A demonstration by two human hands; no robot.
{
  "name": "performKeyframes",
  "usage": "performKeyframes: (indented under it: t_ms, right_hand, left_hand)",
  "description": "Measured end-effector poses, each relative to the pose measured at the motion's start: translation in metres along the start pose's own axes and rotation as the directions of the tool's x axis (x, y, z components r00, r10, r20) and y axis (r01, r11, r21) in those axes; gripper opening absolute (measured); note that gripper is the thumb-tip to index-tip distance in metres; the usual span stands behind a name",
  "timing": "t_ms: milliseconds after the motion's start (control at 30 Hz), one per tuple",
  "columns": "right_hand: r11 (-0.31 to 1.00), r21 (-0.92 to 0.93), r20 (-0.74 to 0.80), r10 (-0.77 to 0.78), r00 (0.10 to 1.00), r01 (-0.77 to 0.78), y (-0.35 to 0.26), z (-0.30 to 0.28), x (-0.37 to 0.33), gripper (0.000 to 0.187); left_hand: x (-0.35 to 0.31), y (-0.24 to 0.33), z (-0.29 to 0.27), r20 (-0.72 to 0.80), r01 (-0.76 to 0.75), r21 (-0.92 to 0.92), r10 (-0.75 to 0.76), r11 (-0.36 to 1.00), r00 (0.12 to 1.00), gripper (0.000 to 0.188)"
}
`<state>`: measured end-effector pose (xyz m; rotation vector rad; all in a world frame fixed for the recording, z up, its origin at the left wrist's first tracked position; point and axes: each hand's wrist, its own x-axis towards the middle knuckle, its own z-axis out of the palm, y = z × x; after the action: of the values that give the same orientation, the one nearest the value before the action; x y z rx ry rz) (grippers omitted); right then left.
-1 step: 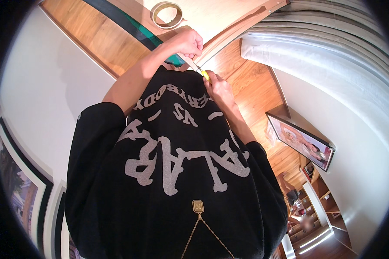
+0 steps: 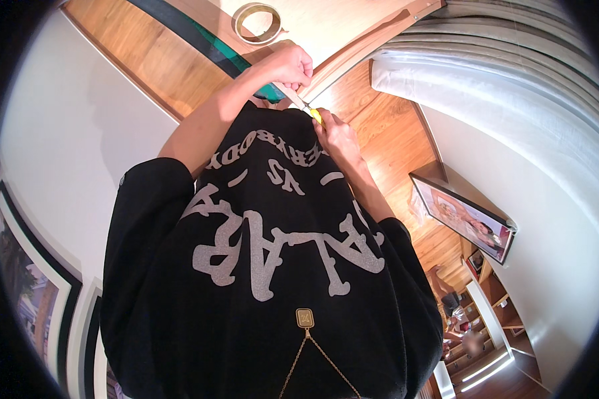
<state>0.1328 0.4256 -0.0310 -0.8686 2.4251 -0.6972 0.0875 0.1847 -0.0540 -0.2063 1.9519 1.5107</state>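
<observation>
My left hand [image 2: 289, 65] is closed over the upper end of a narrow pale strip [image 2: 289, 93], its fingers curled; their tips are partly hidden. The strip slants down to the right, just in front of my black shirt. In my right hand [image 2: 339, 137] is a yellow-handled knife [image 2: 317, 116], gripped with the fingers wrapped round it. Its thin blade meets or nearly meets the strip's lower end; I cannot tell whether they touch. Just beyond my left hand a tan roll of tape [image 2: 235, 25] lies on its side on the light wooden table.
The light wooden table [image 2: 353, 26] ends in an edge at the right. A dark and green band [image 2: 209, 45] runs along its left side. Grey-white curtains [image 2: 459, 73] hang at the right. A framed picture [image 2: 462, 216] leans by the wall on the wooden floor [image 2: 386, 126].
</observation>
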Motion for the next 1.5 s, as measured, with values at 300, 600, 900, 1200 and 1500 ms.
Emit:
performKeyframes:
  t_ms: [300, 600, 900, 1200, 1500]
  right_hand:
    - [0.999, -0.017, 0.001, 0.036, 0.999, -0.036, -0.004, 0.001, 0.012, 0.024]
    - [0.998, -0.008, -0.009, 0.065, 0.998, -0.065, 0.001, 0.005, -0.002, 0.023]
    - [0.930, 0.302, -0.065, 0.237, 0.969, -0.207, -0.008, -0.037, -0.005, 0.032]
    - [0.964, 0.239, -0.211, 0.164, 0.964, -0.112, -0.033, -0.043, 0.276, 0.062]
    - [0.933, -0.282, -0.601, 0.011, 0.799, -0.225, 0.027, -0.087, 0.337, 0.053]
  left_hand:
    - [0.003, 0.002, -0.005, -0.006, 0.021, 0.012, -0.021, 1.000, 1.000, 0.009]
    - [0.006, -0.002, -0.003, -0.002, 0.030, -0.046, -0.030, 0.998, 1.000, 0.006]
    - [0.006, -0.007, -0.001, 0.002, 0.003, -0.127, -0.003, 0.992, 1.000, 0.009]
    - [-0.010, -0.005, 0.041, -0.368, -0.026, 0.406, 0.190, 0.913, 0.910, 0.022]
    - [0.003, 0.028, 0.039, -0.439, 0.027, 0.473, 0.210, 0.881, 0.874, 0.028]
